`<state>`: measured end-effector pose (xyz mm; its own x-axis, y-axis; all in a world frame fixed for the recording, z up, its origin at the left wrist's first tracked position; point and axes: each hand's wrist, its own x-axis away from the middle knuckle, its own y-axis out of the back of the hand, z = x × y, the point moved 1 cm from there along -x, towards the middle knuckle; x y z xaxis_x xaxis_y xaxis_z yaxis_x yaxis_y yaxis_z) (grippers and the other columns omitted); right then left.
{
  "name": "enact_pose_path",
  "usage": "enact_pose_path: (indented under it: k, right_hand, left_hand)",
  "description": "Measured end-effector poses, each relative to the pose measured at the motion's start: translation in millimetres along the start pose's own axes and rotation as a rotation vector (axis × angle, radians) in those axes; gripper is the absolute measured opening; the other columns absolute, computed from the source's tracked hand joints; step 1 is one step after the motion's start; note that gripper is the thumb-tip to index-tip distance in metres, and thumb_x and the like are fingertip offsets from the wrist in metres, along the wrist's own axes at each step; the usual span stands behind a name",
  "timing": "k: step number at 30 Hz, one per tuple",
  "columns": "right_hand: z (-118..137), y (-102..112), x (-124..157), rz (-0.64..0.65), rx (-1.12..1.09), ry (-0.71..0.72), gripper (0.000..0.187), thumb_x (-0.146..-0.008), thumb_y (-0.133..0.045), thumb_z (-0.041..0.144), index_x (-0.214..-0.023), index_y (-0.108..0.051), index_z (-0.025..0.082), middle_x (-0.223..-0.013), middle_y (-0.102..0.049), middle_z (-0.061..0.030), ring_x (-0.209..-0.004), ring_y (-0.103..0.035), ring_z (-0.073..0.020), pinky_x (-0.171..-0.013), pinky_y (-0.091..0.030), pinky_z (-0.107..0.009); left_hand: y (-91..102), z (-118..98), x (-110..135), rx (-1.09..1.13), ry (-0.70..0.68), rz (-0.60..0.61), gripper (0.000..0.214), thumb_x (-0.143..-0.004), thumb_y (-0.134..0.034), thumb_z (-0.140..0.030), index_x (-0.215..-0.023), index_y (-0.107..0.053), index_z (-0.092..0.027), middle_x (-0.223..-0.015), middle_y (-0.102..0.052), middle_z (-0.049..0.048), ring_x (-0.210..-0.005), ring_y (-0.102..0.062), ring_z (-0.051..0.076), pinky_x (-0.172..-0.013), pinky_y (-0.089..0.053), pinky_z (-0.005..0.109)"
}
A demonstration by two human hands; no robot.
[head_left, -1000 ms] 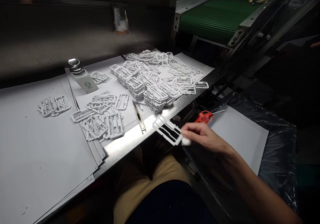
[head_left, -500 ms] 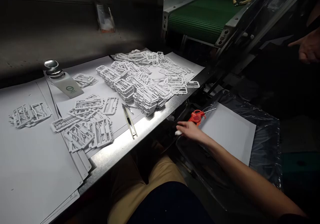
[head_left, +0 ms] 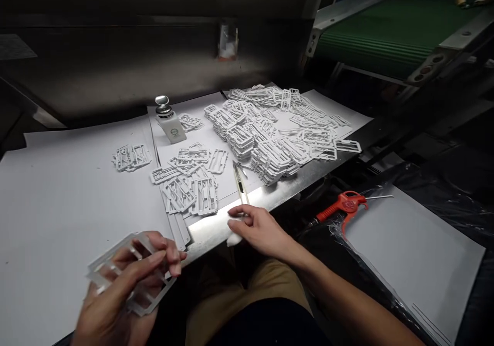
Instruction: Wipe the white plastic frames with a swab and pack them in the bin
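My left hand [head_left: 127,284], at the lower left, is closed around a white plastic frame [head_left: 148,305] with several open slots. My right hand [head_left: 262,228] is just off the front edge of the metal table, its fingers closed on a small white wad [head_left: 233,239] that looks like cotton. Just beyond those fingers lies a craft knife [head_left: 241,184], with tweezers [head_left: 242,169] by its tip. Similar white frames lie in a loose group [head_left: 193,176] and a big piled heap [head_left: 266,140]. A smaller group [head_left: 131,157] sits farther left.
A pump-top bottle [head_left: 172,127] stands on white sheets [head_left: 57,192] at the back. Right of the table, a red air blow gun [head_left: 341,205] rests by a white sheet [head_left: 417,253] on black plastic. A green conveyor belt [head_left: 382,32] runs at the upper right.
My right hand has moved left, away from the red air blow gun, to the table's front edge. My left hand has come into view holding a white frame. The view has turned left.
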<state>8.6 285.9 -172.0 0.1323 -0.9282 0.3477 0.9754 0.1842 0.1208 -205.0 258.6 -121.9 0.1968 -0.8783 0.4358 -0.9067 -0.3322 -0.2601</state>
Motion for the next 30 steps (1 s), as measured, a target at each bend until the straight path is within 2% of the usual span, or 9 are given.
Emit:
enact_pose_path:
  k: [1, 4, 8, 10, 13, 17, 20, 25, 30]
  right_hand:
    - [1.6, -8.3, -9.0, 0.006, -0.016, -0.031, 0.028, -0.081, -0.058, 0.034, -0.103, -0.057, 0.017, -0.051, -0.048, 0.0060, -0.040, -0.039, -0.0052, -0.037, -0.027, -0.015]
    - [6.4, -26.8, -31.8, 0.041, -0.031, -0.083, 0.024, -0.082, -0.055, 0.037, -0.095, -0.055, 0.016, -0.051, -0.056, 0.0029, -0.035, -0.043, -0.0067, -0.033, -0.031, -0.016]
    - [16.3, -33.9, -42.1, 0.022, -0.040, -0.091, 0.022, -0.082, -0.055, 0.036, -0.077, -0.054, 0.015, -0.046, -0.053, 0.0033, -0.030, -0.039, -0.0046, -0.030, -0.029, -0.014]
    - [19.4, -29.6, -33.9, 0.009, -0.050, -0.090, 0.024, -0.083, -0.054, 0.040, -0.079, -0.053, 0.016, -0.045, -0.052, 0.0047, -0.030, -0.036, -0.0034, -0.030, -0.026, -0.013]
    - [15.6, -16.9, -6.4, 0.043, -0.082, -0.098, 0.029, -0.082, -0.055, 0.047, -0.082, -0.052, 0.017, -0.047, -0.051, 0.0053, -0.032, -0.036, -0.0035, -0.030, -0.022, -0.013]
    - [-3.1, -3.4, 37.7, 0.278, -0.204, -0.135, 0.029, -0.081, -0.059, 0.044, -0.077, -0.054, 0.016, -0.052, -0.045, 0.0060, -0.037, -0.033, -0.0025, -0.034, -0.021, -0.015]
    - [-17.0, 0.2, 59.1, 0.343, -0.206, -0.187, 0.027, -0.082, -0.061, 0.041, -0.076, -0.053, 0.016, -0.052, -0.039, 0.0072, -0.041, -0.028, -0.0026, -0.037, -0.018, -0.016]
    - [-29.1, 1.6, 69.0, 0.333, -0.187, -0.186, 0.029, -0.083, -0.058, 0.043, -0.076, -0.054, 0.015, -0.052, -0.037, 0.0072, -0.041, -0.026, -0.0029, -0.037, -0.016, -0.018]
    - [-37.3, 2.7, 70.7, 0.341, -0.198, -0.196, 0.030, -0.083, -0.058, 0.044, -0.078, -0.054, 0.015, -0.053, -0.038, 0.0075, -0.042, -0.027, -0.0028, -0.037, -0.018, -0.017]
  left_hand:
    - [-2.7, 2.0, -1.4, 0.001, 0.036, 0.026, 0.023, -0.057, -0.075, -0.019, -0.076, -0.062, -0.016, -0.073, -0.060, 0.0029, -0.063, -0.056, 0.016, -0.061, -0.052, 0.027]
    - [-4.3, 15.3, 0.2, 0.007, 0.139, 0.031, 0.019, -0.062, -0.072, -0.021, -0.077, -0.062, -0.017, -0.069, -0.059, 0.0015, -0.060, -0.054, 0.014, -0.061, -0.051, 0.023]
    - [-1.5, 33.7, 4.2, 0.034, 0.203, 0.052, 0.022, -0.068, -0.070, -0.028, -0.085, -0.063, -0.017, -0.067, -0.059, 0.0014, -0.062, -0.055, 0.014, -0.062, -0.050, 0.023]
    - [-0.9, 39.5, 2.9, 0.027, 0.209, 0.084, 0.027, -0.069, -0.070, -0.032, -0.090, -0.064, -0.017, -0.068, -0.059, 0.0014, -0.063, -0.055, 0.014, -0.061, -0.049, 0.022]
    - [-1.6, 45.2, -0.7, -0.003, 0.197, 0.103, 0.035, -0.069, -0.072, -0.035, -0.097, -0.065, -0.015, -0.076, -0.062, 0.0036, -0.068, -0.057, 0.015, -0.063, -0.048, 0.022]
    - [-8.7, 51.9, -1.1, -0.024, 0.178, 0.168, 0.035, -0.071, -0.071, -0.036, -0.099, -0.065, -0.015, -0.080, -0.064, 0.0049, -0.073, -0.058, 0.016, -0.070, -0.048, 0.025]
    - [-16.3, 58.0, 2.7, -0.025, 0.167, 0.234, 0.027, -0.069, -0.073, -0.032, -0.090, -0.067, -0.016, -0.075, -0.062, 0.0024, -0.070, -0.058, 0.016, -0.068, -0.047, 0.026]
    - [-19.4, 70.3, 8.7, -0.042, 0.195, 0.206, 0.026, -0.069, -0.073, -0.031, -0.089, -0.068, -0.015, -0.069, -0.060, 0.0012, -0.065, -0.056, 0.015, -0.065, -0.048, 0.026]
    - [-16.3, 74.9, 12.9, -0.087, 0.192, 0.219, 0.026, -0.072, -0.072, -0.030, -0.093, -0.067, -0.015, -0.079, -0.064, 0.0040, -0.071, -0.059, 0.016, -0.067, -0.049, 0.026]
